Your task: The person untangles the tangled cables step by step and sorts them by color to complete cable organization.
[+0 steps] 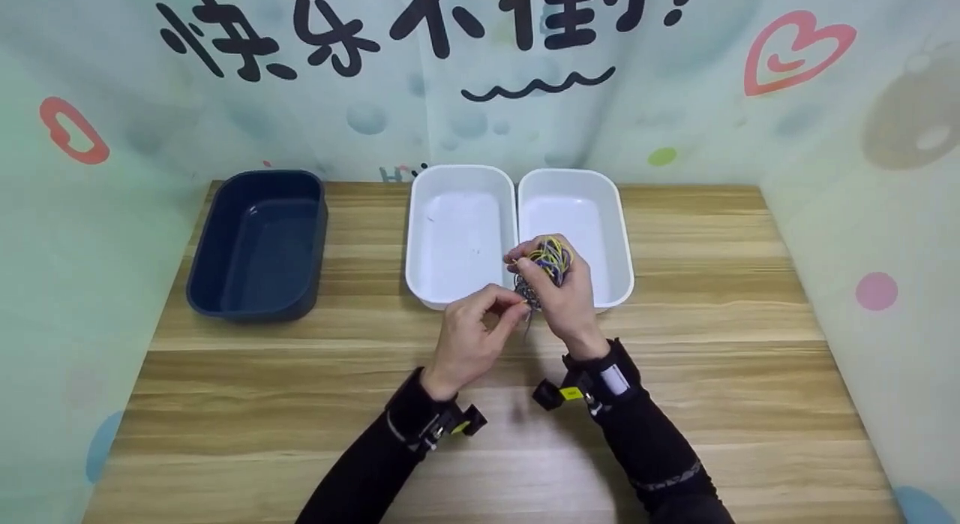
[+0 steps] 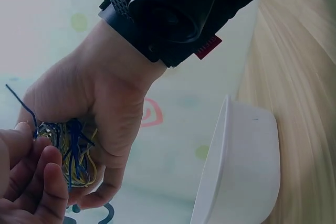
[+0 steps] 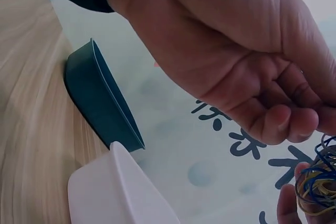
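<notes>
My right hand (image 1: 564, 295) grips a tangled bundle of thin wires (image 1: 553, 260) in yellow, blue and grey, above the front of the two white bins. Close beside it on the left, my left hand (image 1: 476, 332) has thumb and index finger pinched together at the lower edge of the bundle. In the left wrist view, the left fingers (image 2: 39, 187) meet at the bundle (image 2: 79, 161), and a loose blue wire end (image 2: 20, 100) sticks out past them. The right wrist view shows the left hand (image 3: 231, 51) with its other fingers curled in.
A white bin (image 1: 414, 239) with a few tiny bits inside touches a second white bin (image 1: 624, 246) on its right. The dark blue bin (image 1: 319, 246) stands farther left on the wooden table (image 1: 262, 419). A printed curtain (image 1: 360, 111) rises behind and on both sides.
</notes>
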